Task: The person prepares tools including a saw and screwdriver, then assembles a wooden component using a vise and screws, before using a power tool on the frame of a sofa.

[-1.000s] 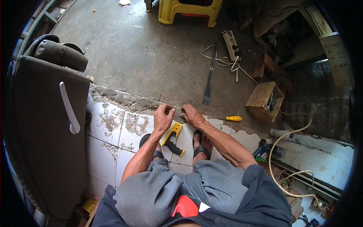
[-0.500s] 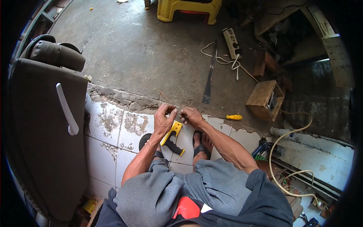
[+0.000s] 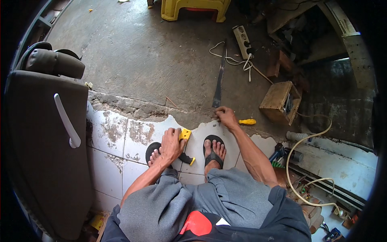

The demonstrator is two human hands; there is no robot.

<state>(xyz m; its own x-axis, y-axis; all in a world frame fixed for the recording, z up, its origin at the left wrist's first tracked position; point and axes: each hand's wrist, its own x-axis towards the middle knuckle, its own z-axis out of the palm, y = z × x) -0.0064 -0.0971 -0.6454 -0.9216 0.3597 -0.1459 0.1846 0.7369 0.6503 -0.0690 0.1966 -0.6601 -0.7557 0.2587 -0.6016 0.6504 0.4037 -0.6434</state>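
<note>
A yellow and black saw handle (image 3: 185, 134) stands over the white tiles between my feet. My left hand (image 3: 171, 145) is closed against its left side and covers part of the yellow body. Farther right, my right hand (image 3: 226, 117) reaches to the broken edge of the tiles, its fingers curled together; whatever they pinch is too small to make out. Just beyond those fingertips lies a loose dark saw blade (image 3: 219, 86), toothed edge showing, pointing away from me. A screwdriver with a yellow handle (image 3: 247, 122) rests right of my right hand, its shaft partly hidden.
A wooden box (image 3: 278, 103) with metal pieces sits at the right. Behind it lie a power strip (image 3: 242, 42) and white cord. A yellow stool (image 3: 193, 8) stands at the far edge. On the left is a dark padded seat (image 3: 48, 161) with a pale lever.
My hands have parted from their meeting point. The left came back and down onto the saw handle; the right moved rightward toward the blade's near end.
</note>
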